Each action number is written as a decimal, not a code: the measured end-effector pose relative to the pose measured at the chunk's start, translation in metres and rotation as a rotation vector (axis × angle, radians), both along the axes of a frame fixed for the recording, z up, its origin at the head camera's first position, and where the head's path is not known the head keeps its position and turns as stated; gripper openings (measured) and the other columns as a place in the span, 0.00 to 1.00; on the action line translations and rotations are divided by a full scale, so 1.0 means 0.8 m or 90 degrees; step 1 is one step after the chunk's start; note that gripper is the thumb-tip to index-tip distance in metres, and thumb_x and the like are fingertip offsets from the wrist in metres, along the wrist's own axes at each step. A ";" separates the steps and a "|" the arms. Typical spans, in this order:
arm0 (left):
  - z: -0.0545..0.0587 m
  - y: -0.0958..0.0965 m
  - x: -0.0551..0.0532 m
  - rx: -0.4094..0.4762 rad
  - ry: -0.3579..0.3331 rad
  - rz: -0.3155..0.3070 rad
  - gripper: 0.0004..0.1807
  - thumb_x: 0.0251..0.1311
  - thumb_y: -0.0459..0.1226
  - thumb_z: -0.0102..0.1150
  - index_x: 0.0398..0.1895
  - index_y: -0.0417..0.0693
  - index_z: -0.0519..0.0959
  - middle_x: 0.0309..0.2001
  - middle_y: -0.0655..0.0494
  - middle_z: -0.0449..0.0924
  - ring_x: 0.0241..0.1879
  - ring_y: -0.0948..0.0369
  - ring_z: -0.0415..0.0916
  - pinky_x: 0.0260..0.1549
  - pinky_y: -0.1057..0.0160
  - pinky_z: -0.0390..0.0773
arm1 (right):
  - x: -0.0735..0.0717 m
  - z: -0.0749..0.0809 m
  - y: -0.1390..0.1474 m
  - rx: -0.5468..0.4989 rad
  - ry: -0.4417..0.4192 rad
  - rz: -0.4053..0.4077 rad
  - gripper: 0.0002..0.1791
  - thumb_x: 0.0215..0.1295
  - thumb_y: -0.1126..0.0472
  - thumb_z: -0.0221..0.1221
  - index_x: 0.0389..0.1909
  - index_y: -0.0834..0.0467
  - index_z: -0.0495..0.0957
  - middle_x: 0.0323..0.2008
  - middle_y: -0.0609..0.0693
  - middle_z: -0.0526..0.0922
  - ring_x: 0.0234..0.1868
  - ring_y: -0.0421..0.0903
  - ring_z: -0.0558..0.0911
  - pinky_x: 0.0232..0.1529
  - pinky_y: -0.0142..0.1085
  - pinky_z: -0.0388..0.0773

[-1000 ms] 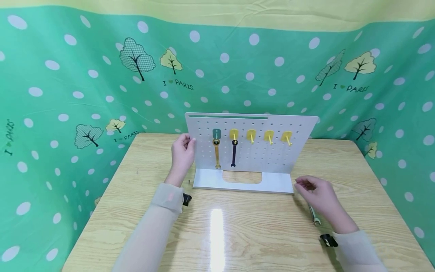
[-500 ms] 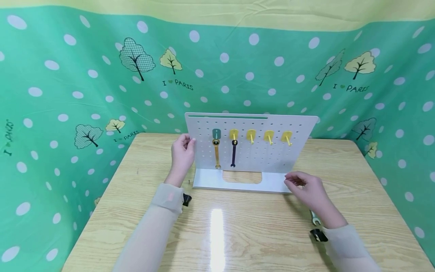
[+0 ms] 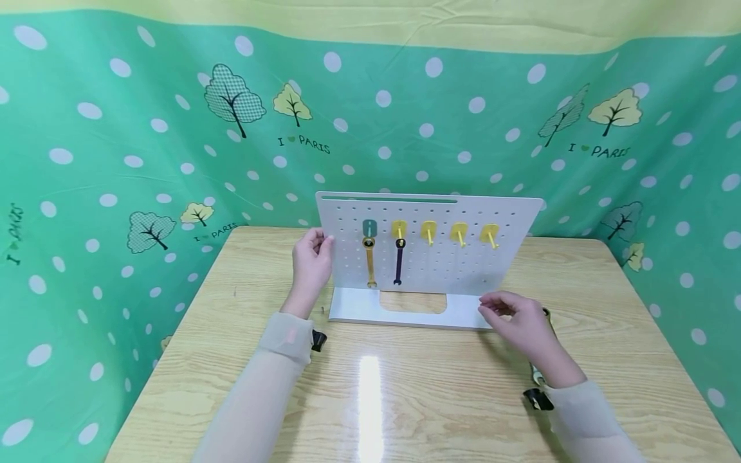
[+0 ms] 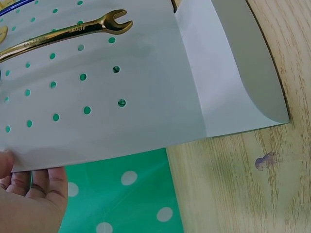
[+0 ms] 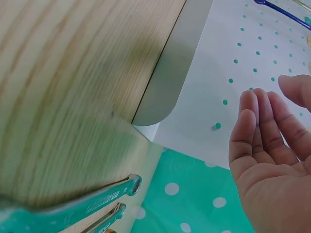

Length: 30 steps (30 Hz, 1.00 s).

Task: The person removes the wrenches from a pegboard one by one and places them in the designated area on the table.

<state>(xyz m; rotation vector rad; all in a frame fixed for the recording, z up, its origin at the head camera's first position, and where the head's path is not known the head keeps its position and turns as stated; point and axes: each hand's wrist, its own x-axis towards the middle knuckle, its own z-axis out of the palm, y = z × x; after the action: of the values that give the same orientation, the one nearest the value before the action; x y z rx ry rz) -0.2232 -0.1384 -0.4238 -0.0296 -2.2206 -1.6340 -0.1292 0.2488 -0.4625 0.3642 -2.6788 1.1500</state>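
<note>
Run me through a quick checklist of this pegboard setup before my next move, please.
1. Pegboard steadied: ok, the left grip holds its left edge.
2. Right grip free: ok, it holds nothing.
3. Gold wrench hung: ok, it is on the green hook.
4. Dark blue wrench hung: ok, it is on the adjacent yellow hook.
5. Spare places: ok, three other yellow hooks are bare.
6. Loose wrenches hung: not ok, at least two lie on the table; exact count, cannot tell.
</note>
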 end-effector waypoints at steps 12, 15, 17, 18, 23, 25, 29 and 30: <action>-0.001 -0.002 0.000 -0.004 0.008 -0.003 0.06 0.74 0.30 0.55 0.44 0.33 0.79 0.39 0.43 0.84 0.36 0.52 0.79 0.31 0.67 0.80 | -0.005 0.001 -0.014 -0.024 -0.016 0.028 0.06 0.66 0.66 0.68 0.43 0.59 0.85 0.36 0.44 0.86 0.36 0.44 0.83 0.38 0.36 0.82; 0.000 -0.002 0.000 -0.006 0.010 -0.003 0.06 0.74 0.30 0.55 0.44 0.34 0.79 0.39 0.43 0.84 0.36 0.52 0.79 0.31 0.67 0.80 | -0.007 0.001 -0.018 -0.025 -0.017 0.032 0.06 0.67 0.66 0.67 0.43 0.58 0.85 0.36 0.44 0.85 0.36 0.43 0.83 0.39 0.40 0.83; 0.000 -0.002 0.000 -0.008 0.011 -0.001 0.06 0.74 0.30 0.55 0.44 0.34 0.79 0.39 0.43 0.84 0.36 0.51 0.80 0.32 0.66 0.80 | -0.009 0.001 -0.021 -0.024 -0.008 0.039 0.06 0.67 0.65 0.68 0.43 0.58 0.85 0.35 0.44 0.86 0.36 0.43 0.83 0.40 0.41 0.83; 0.000 -0.001 0.000 -0.008 0.012 -0.001 0.06 0.74 0.30 0.55 0.44 0.33 0.79 0.39 0.43 0.84 0.37 0.51 0.80 0.32 0.66 0.80 | -0.010 0.000 -0.023 -0.026 -0.005 0.042 0.05 0.66 0.65 0.68 0.42 0.58 0.86 0.35 0.44 0.86 0.36 0.43 0.83 0.40 0.41 0.83; 0.000 -0.001 -0.001 -0.010 0.017 0.000 0.06 0.73 0.29 0.55 0.44 0.32 0.79 0.40 0.41 0.84 0.37 0.51 0.80 0.33 0.66 0.81 | -0.012 0.002 -0.033 -0.022 0.001 0.049 0.06 0.66 0.65 0.68 0.42 0.60 0.86 0.35 0.45 0.86 0.35 0.43 0.83 0.39 0.42 0.84; 0.000 -0.001 -0.001 -0.009 0.018 0.000 0.06 0.73 0.29 0.55 0.44 0.32 0.79 0.39 0.41 0.84 0.37 0.51 0.80 0.33 0.66 0.81 | -0.013 0.003 -0.036 -0.020 -0.008 0.046 0.06 0.66 0.65 0.68 0.43 0.60 0.86 0.35 0.44 0.86 0.36 0.42 0.83 0.40 0.43 0.84; 0.001 0.000 0.000 -0.009 0.016 0.001 0.06 0.73 0.30 0.55 0.44 0.33 0.79 0.39 0.42 0.84 0.37 0.52 0.80 0.33 0.65 0.81 | -0.016 0.006 -0.043 -0.027 -0.020 0.047 0.06 0.67 0.64 0.68 0.43 0.57 0.86 0.35 0.43 0.85 0.36 0.42 0.82 0.40 0.42 0.83; 0.001 -0.001 0.000 -0.007 0.014 0.001 0.06 0.73 0.30 0.55 0.44 0.33 0.79 0.39 0.42 0.84 0.37 0.52 0.80 0.33 0.65 0.81 | -0.016 0.007 -0.044 -0.028 -0.019 0.048 0.06 0.66 0.64 0.68 0.43 0.56 0.86 0.35 0.42 0.85 0.36 0.41 0.82 0.39 0.42 0.83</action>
<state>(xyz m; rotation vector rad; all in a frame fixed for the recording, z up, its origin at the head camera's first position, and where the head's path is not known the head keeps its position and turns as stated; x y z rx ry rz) -0.2231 -0.1388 -0.4234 -0.0485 -2.2117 -1.6129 -0.1422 0.2135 -0.4570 0.4482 -2.6814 1.2425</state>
